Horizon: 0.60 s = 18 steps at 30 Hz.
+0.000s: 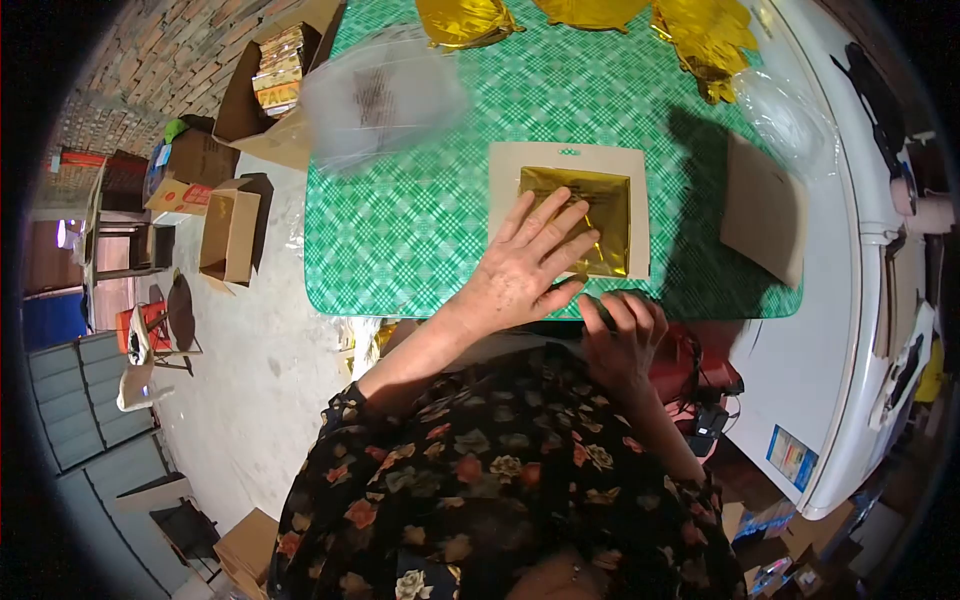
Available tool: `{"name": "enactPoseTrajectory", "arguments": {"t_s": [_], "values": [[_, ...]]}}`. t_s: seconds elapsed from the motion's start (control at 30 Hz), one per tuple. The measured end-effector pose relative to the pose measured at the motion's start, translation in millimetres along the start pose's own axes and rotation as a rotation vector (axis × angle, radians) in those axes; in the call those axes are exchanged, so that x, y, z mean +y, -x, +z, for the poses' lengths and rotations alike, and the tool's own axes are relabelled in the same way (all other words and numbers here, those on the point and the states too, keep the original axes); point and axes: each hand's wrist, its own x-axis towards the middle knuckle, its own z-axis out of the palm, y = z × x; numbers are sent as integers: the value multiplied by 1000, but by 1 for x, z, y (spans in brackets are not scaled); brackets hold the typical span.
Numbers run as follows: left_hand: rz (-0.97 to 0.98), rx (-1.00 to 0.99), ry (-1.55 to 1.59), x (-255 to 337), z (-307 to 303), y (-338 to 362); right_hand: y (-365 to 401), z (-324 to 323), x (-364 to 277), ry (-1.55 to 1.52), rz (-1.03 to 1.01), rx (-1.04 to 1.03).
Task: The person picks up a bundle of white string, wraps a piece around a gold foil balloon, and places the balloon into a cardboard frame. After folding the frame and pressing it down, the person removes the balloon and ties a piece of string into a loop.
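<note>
On the green checked tabletop lies a flat beige card frame (568, 154) with a folded gold foil sheet (617, 225) in its middle. My left hand (520, 265) rests on the foil from the left, palm down with fingers spread, covering part of it. At the table's front edge, just below the card's lower right corner, my right hand (625, 335) is in shadow with its fingers bent and a little apart; nothing shows in it.
Clear plastic bags (385, 95) lie at the table's upper left, blurred. Gold foil pieces (705, 40) line the far side. A brown card (765, 210) and a clear plastic wrap (790, 120) are on the right. Open cartons (230, 235) stand on the floor at left.
</note>
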Motion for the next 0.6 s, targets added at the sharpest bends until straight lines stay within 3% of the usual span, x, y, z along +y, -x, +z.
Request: {"name": "enactPoseTrajectory", "arguments": {"t_s": [0.33, 0.43, 0.6], "values": [[0, -2, -53, -4, -5, 2, -12, -7, -6, -8, -19, 33], [-20, 25, -56, -3, 0, 1, -12, 1, -5, -148, -4, -81], [-45, 58, -77, 0, 1, -3, -12, 7, -8, -89, -30, -69]]}}
